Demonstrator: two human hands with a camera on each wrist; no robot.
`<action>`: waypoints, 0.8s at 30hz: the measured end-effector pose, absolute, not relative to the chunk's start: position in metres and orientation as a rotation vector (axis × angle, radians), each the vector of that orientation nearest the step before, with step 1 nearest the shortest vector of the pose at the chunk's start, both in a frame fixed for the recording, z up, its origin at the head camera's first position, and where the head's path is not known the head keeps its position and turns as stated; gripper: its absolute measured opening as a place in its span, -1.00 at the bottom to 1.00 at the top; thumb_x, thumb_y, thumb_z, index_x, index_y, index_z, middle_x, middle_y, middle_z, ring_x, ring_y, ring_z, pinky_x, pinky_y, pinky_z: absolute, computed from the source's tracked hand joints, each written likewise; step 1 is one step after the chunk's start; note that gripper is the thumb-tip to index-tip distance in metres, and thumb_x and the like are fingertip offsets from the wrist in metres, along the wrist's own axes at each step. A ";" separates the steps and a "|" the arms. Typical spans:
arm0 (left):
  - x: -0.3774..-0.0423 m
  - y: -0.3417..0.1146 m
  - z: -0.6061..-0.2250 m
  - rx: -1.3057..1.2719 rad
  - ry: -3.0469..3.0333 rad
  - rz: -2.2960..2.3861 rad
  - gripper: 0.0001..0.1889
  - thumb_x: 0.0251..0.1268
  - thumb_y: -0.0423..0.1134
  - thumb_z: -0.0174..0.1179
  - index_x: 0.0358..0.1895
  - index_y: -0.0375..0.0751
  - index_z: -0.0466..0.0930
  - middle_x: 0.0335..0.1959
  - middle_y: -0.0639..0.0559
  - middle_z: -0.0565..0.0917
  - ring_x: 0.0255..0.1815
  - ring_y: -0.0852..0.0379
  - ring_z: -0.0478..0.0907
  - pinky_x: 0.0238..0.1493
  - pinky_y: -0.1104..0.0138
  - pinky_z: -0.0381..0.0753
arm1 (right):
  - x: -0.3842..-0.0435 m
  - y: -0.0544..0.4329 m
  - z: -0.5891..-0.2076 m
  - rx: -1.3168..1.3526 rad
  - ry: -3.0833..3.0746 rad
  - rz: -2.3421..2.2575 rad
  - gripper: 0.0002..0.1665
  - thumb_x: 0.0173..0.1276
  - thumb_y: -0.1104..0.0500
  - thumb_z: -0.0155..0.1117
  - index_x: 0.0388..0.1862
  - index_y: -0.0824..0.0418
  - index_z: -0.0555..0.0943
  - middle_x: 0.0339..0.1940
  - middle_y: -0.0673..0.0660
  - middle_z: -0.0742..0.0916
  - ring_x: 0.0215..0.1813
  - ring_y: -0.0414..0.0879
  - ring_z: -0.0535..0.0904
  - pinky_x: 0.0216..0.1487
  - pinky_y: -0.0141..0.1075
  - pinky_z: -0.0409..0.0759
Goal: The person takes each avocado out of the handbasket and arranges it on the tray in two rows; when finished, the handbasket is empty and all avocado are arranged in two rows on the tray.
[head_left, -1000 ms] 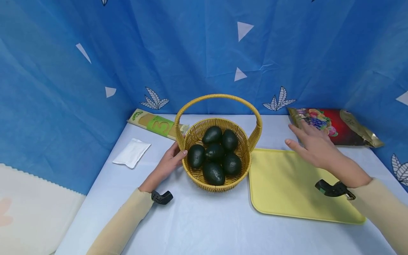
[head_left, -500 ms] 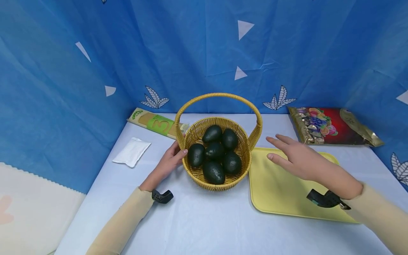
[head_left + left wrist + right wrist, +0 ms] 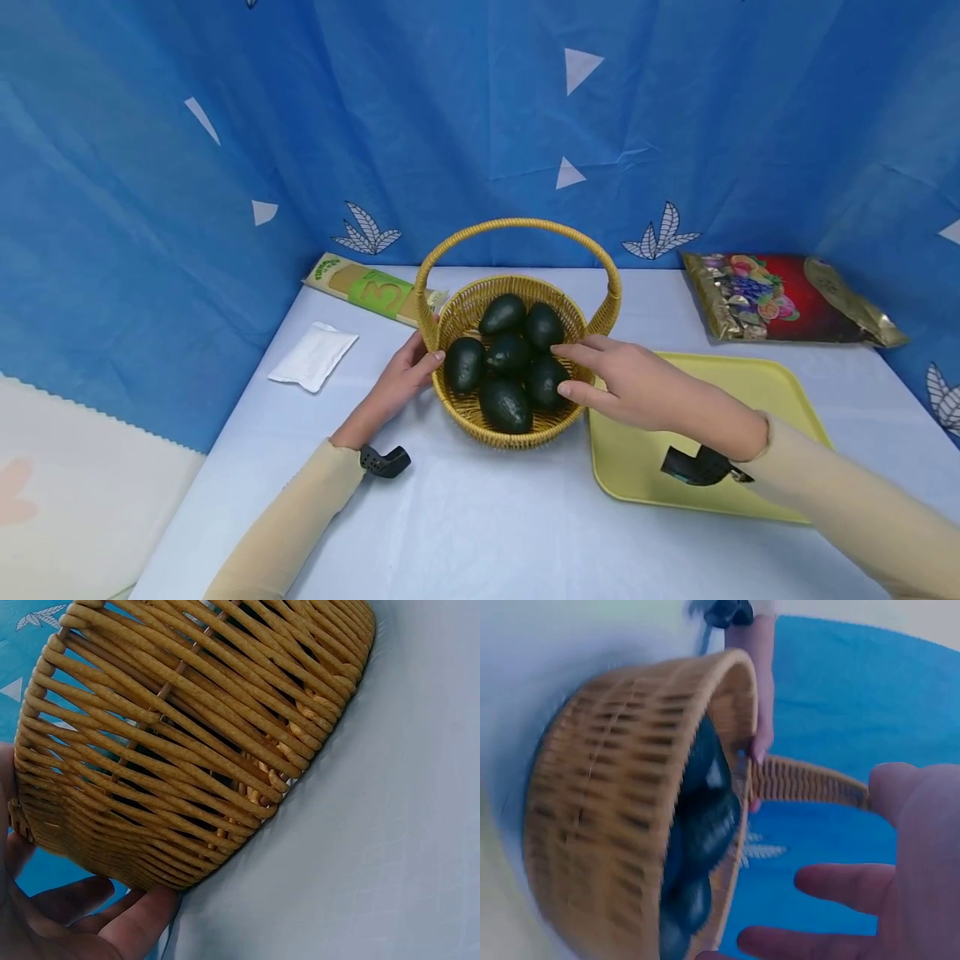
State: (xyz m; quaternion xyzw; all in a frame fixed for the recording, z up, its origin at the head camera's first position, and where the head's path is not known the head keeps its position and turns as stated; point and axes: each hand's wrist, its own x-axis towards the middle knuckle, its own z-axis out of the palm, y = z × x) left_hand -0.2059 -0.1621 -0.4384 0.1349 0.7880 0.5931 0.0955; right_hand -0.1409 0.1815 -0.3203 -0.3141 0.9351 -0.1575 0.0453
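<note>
A yellow wicker basket (image 3: pixel 512 442) with a tall arched handle stands mid-table and holds several dark green avocados (image 3: pixel 506 407). My left hand (image 3: pixel 396 390) grips its left side near the handle's base, thumb at the rim. In the left wrist view, the fingers (image 3: pixel 146 919) of that hand lie against the woven outer wall. Over the basket's right rim reaches my right hand (image 3: pixel 641 385), fingers extended and holding nothing. Its fingertips are above the right-hand avocados; whether they touch is unclear. The right wrist view shows these fingers (image 3: pixel 844 889) spread beside the basket's opening.
A yellow tray (image 3: pixel 742 387) lies right of the basket, partly under my right forearm. Behind it is a red and gold fruit-print bag (image 3: pixel 787 300). A green and tan packet (image 3: pixel 367 287) and a white sachet (image 3: pixel 312 357) lie at left. A blue curtain (image 3: pixel 480 125) backs the table.
My right hand has moved left from near the fruit-print bag, across the tray, to above the basket's right side. My left hand has kept its hold on the basket.
</note>
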 end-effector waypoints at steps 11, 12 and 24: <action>-0.206 -0.162 -0.438 0.403 2.327 1.757 -0.26 0.60 -0.09 0.02 0.69 0.07 -0.12 0.63 -0.19 0.20 0.60 -0.17 0.24 0.32 -0.03 0.61 | -0.154 0.136 -0.346 -1.148 2.695 -0.591 -0.38 0.55 -0.11 0.17 0.44 0.19 0.50 0.28 0.22 0.66 0.28 0.10 0.63 0.25 0.02 0.67; -0.206 -0.162 -0.438 0.403 2.328 1.756 -0.26 0.60 -0.09 0.03 0.69 0.07 -0.11 0.63 -0.19 0.20 0.60 -0.17 0.24 0.33 -0.03 0.61 | -0.155 0.133 -0.347 -1.151 2.691 -0.596 -0.39 0.54 -0.09 0.18 0.43 0.19 0.51 0.28 0.22 0.66 0.28 0.10 0.63 0.25 0.01 0.68; -0.207 -0.162 -0.439 0.399 2.349 1.742 -0.26 0.60 -0.08 0.02 0.69 0.08 -0.12 0.64 -0.17 0.18 0.62 -0.14 0.20 0.39 -0.08 0.53 | -0.164 0.106 -0.363 -1.152 2.595 -0.592 -0.50 0.47 0.19 0.28 0.36 0.16 0.57 0.25 0.22 0.68 0.29 0.10 0.60 0.23 -0.05 0.69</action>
